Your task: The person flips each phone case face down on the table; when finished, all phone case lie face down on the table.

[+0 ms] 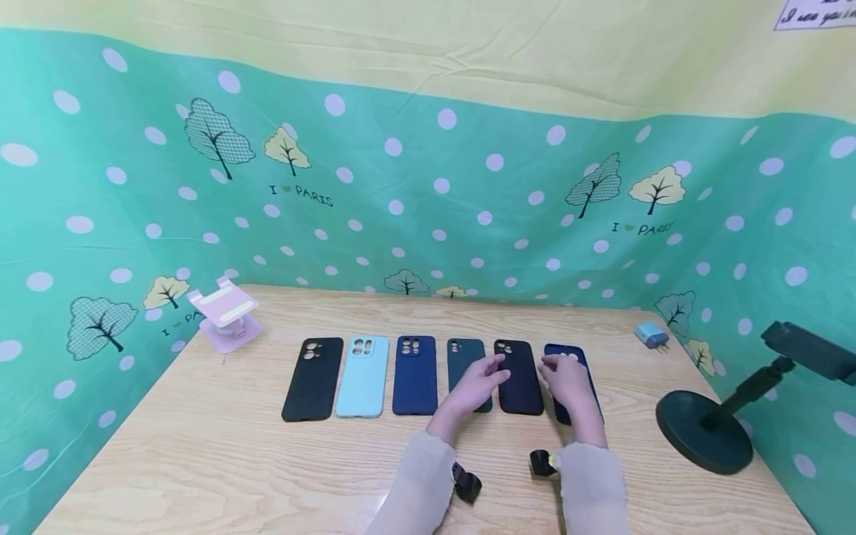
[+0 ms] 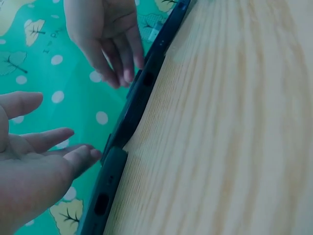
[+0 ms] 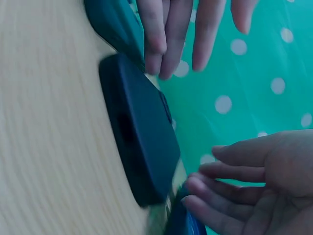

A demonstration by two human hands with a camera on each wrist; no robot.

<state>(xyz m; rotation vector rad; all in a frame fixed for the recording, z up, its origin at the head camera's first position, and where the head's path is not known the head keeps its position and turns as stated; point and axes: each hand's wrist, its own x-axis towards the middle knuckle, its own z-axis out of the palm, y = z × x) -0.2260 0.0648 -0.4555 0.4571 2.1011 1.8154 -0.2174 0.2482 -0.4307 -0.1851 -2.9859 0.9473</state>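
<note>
Several phone cases lie side by side in a row on the table. In the head view my left hand (image 1: 483, 380), fingers extended, hovers over the dark teal case (image 1: 460, 361), its fingertips near the left edge of the black case (image 1: 521, 383). My right hand (image 1: 565, 377), fingers slightly bent, hangs over the dark blue case (image 1: 560, 412) at the row's right end and covers part of it. Both wrist views show the palms facing each other across the black case (image 3: 142, 132), with nothing between the fingers. Whether the right fingertips touch the blue case cannot be told.
Further left lie another dark blue case (image 1: 415, 383), a light blue case (image 1: 363, 383) and another black case (image 1: 311, 383). A pink phone stand (image 1: 227, 316) is at the back left. On the right are a blue charger plug (image 1: 650, 334) and a black stand (image 1: 705, 435). A patterned cloth (image 1: 428, 200) hangs behind.
</note>
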